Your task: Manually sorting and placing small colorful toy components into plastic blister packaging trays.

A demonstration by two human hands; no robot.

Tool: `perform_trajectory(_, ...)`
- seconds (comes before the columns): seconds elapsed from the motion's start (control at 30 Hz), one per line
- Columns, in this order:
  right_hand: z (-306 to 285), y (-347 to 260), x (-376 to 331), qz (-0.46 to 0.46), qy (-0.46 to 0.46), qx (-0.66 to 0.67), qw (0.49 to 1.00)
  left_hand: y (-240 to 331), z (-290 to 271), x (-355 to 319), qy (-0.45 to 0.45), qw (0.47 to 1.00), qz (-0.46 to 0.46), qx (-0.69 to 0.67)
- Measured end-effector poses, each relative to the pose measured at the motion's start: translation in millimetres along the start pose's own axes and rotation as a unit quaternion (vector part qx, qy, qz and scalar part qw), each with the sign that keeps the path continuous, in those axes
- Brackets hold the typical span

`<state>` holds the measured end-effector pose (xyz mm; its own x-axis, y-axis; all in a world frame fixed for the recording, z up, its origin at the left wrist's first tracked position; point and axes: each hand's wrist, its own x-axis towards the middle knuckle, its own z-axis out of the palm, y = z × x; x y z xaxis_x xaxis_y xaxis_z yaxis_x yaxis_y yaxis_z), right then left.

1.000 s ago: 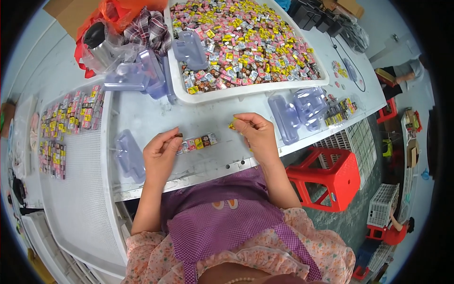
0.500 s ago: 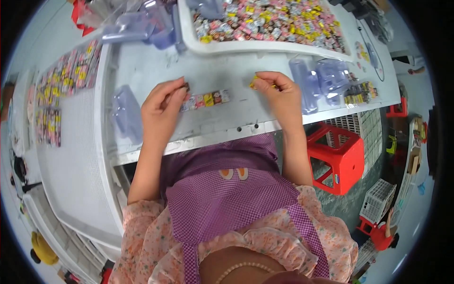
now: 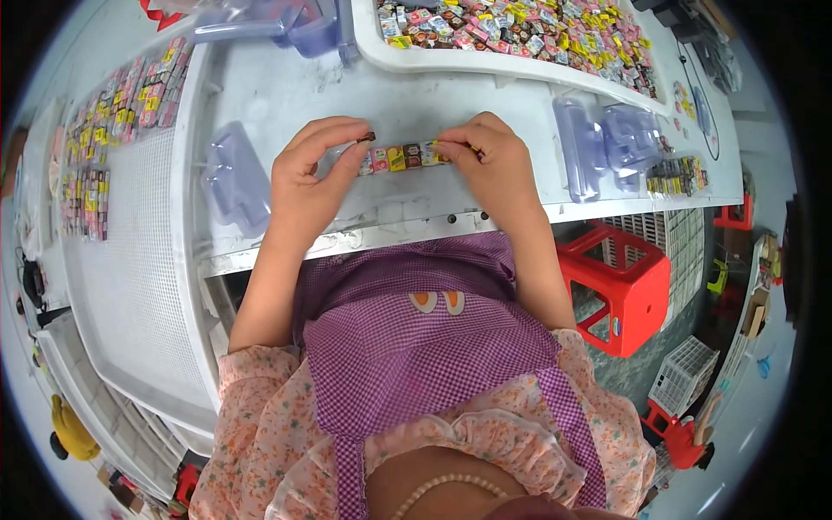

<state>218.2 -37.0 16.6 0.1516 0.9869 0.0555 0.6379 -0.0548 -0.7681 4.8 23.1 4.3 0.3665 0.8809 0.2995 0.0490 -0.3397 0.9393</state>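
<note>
A short row of small wrapped candies (image 3: 396, 159) in pink, yellow, brown and white lies on the pale tabletop between my hands. My left hand (image 3: 314, 169) is closed at the row's left end, pinching a dark brown candy (image 3: 371, 137) between thumb and forefinger just above the table. At the other end, my right hand (image 3: 496, 160) is closed too. Its thumb and forefinger meet at the last pieces, and a yellow-and-dark candy (image 3: 476, 151) shows between its fingers. My fingers partly cover both ends of the row.
A white tub (image 3: 485, 62) heaped with loose candies stands behind. Purple-tinted clear plastic holders lie left (image 3: 236, 180) and right (image 3: 579, 152). A white mesh tray (image 3: 139, 286) at left bears packed candy rows (image 3: 130, 100). A red stool (image 3: 620, 290) stands below the table's right side.
My right hand has moved left with its yellow candy to the row's right end. My left hand still pinches the brown candy at the left end. The view has shifted slightly.
</note>
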Motion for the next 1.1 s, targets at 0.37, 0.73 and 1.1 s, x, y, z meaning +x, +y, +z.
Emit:
perform_trajectory(0.37, -0.4, -15.0, -8.3, -0.049, 0.007, -0.075, 0.996, -1.0, 7.4, -3.8, -0.071, 0.986, 0.067, 0.133)
perform_trajectory(0.73, 4.3, -12.4, -5.9, -0.001, 0.006, 0.012, 1.000, -5.6, 11.8, -2.9, -0.172, 0.924, 0.211, 0.269)
perform_trajectory(1.1, 2.3, -15.3, -3.2, 0.008, -0.006, -0.006, 1.000, -1.3, 18.8, -4.3, -0.195, 0.883, 0.212, 0.372)
